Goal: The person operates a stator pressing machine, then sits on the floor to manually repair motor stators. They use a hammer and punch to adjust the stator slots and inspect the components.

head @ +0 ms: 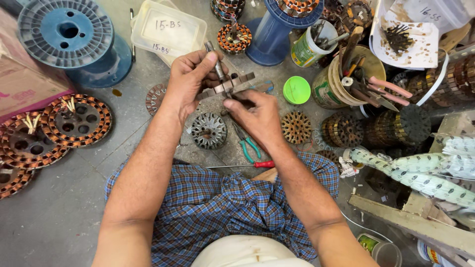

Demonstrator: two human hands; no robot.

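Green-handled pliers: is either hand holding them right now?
No, the pliers lie on the floor below the right hand, while both hands grip a metal part; left hand.

I count two bare hands, my left hand (190, 79) and right hand (255, 118), sharing one notched metal bar (225, 88). Three blue spools: one large spool (67, 32) at upper left, a second spool (106, 62) under it, a third spool (277, 29) at top centre. Three copper-wound stators (74, 121) lie at left, and a fourth wound stator (234, 38) sits above the hands. One bare stator core (209, 131), one green-handled pliers (247, 146), one red-handled screwdriver (247, 165), one green lid (297, 90), one clear plastic box (168, 30).
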